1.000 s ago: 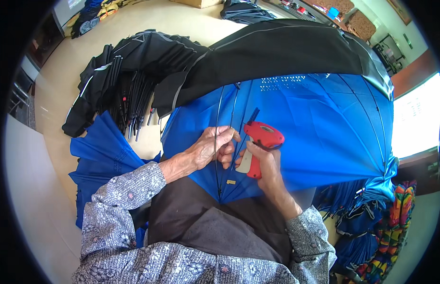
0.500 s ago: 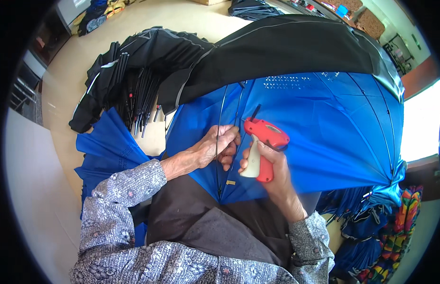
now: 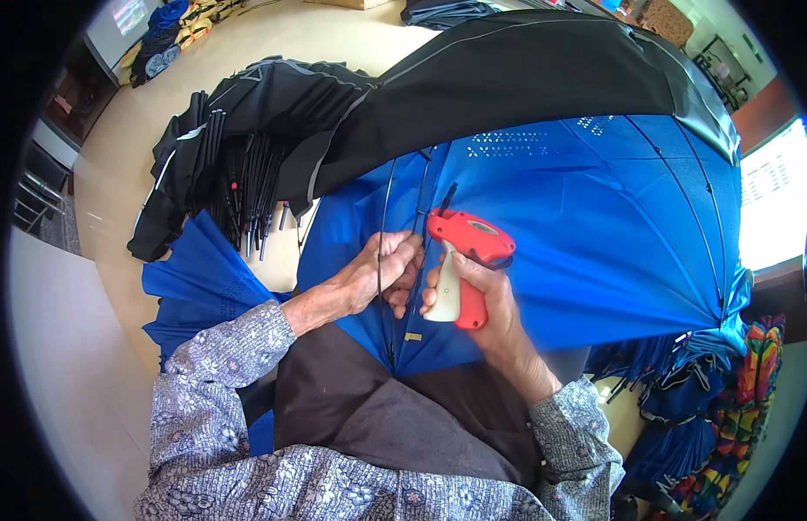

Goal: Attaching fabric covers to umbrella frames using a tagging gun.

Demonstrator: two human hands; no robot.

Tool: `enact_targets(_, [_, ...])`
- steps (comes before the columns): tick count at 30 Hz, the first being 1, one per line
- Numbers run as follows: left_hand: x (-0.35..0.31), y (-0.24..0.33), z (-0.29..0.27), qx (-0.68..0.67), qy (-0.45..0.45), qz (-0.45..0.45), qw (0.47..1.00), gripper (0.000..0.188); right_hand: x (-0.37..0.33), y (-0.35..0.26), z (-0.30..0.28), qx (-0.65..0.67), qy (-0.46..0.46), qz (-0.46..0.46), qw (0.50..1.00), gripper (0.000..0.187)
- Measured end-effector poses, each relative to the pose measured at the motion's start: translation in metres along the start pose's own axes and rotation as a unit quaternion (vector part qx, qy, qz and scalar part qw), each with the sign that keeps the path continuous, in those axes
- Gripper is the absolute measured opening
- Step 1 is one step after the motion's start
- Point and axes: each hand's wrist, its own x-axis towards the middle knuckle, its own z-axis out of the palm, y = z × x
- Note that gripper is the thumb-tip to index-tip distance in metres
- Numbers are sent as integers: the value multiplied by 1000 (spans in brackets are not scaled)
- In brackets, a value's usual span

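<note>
A blue and black umbrella lies spread over my lap, its blue fabric [image 3: 577, 252] facing up and thin dark ribs crossing it. My right hand [image 3: 486, 291] is wrapped round a red tagging gun [image 3: 473, 233] with a pale trigger. The gun's front end is close to a rib, just right of my left fingers. My left hand [image 3: 388, 273] pinches at the fabric beside this rib, its fingers closed; exactly what lies between the fingertips is hidden. Another rib passes in front of the left hand. A small yellowish tag [image 3: 413, 337] sits on the fabric below.
Folded black umbrellas [image 3: 256, 113] with bundled dark shafts lie at the left, above a blue one [image 3: 208, 278]. The black panel [image 3: 508, 78] arches across the far side. More blue umbrellas [image 3: 681, 434] and multicoloured fabric [image 3: 760, 373] are at the lower right.
The tagging gun and both hands have shifted slightly left in view, together with the umbrella. The gun's front end now sits nearer the rib and my left fingers.
</note>
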Motion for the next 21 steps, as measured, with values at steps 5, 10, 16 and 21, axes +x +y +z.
enact_targets(5, [0, 10, 10, 15, 8, -34, 999, 36, 2, -2, 2, -10, 8, -20, 1000, 26])
enact_targets(10, [1, 20, 15, 82, -8, -16, 996, 37, 5, -2, -4, -60, 22, -15, 998, 21])
enact_targets(16, [0, 22, 15, 43, -63, 82, 994, 37, -5, -7, 4, -118, 45, -53, 991, 21])
enact_targets(21, [0, 39, -18, 29, -54, 1, 998, 36, -44, -34, 38, -47, 149, -53, 986, 22])
